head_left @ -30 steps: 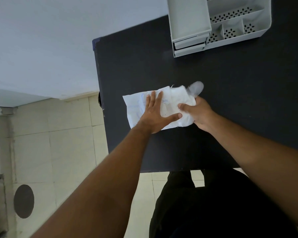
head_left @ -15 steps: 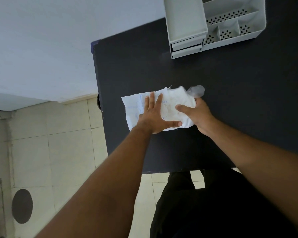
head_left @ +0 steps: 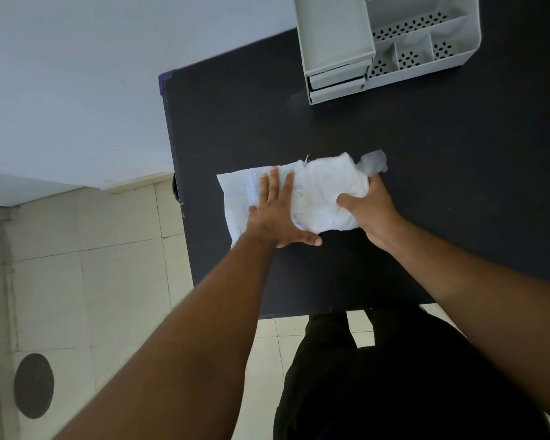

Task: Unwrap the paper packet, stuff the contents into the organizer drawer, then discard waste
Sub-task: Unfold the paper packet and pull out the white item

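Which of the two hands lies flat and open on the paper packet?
The left hand, fingers spread flat; the right hand instead grips the paper packet.

A big black table (head_left: 394, 128) fills the room from 12 to 3 o'clock, a plain pale wall (head_left: 77, 74) sits at 10 o'clock, and cream floor tiles (head_left: 86, 296) with a dark round spot (head_left: 33, 385) lie at 8 o'clock.

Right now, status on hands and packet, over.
Left hand flat on paper packet, pinning it to table. Right hand gripping packet's right end. Organizer beyond, path clear.
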The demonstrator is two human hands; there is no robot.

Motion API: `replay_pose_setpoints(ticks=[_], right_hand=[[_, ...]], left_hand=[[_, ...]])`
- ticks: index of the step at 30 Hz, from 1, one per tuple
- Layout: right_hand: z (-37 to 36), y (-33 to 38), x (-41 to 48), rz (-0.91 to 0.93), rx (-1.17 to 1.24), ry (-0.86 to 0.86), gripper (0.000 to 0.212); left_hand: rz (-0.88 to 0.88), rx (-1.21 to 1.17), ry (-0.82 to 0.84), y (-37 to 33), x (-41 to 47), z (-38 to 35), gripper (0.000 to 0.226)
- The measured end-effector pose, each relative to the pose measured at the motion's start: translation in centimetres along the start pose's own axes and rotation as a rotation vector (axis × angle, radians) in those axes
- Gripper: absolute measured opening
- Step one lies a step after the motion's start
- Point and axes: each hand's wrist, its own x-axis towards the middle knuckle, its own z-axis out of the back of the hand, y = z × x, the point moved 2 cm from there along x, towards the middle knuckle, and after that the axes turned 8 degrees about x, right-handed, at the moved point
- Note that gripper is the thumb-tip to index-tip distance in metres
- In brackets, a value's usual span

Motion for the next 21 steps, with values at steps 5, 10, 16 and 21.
replay_pose_setpoints(ticks=[5, 10, 16, 21], right_hand=[[-0.2, -0.3, -0.2, -0.077, 0.023, 0.134, 0.068], [0.0, -0.5, -0.4, -0.064, -0.057, 0.029, 0.059], [0.7, 0.0, -1.0, -0.114, 0.088, 0.053, 0.059], [1.5, 0.0, -1.3, -0.093, 0.045, 0.003, 0.052]], left_hand=[[0.009, 0.093, -0.012, -0.1, -0.2, 0.0, 0.158], [0.023, 0.131, -0.022, -0.2, -0.2, 0.2, 0.158], [0.028, 0.133, -0.037, -0.2, -0.1, -0.1, 0.156], [0.039, 0.129, -0.050, -0.4, -0.1, -0.1, 0.155]])
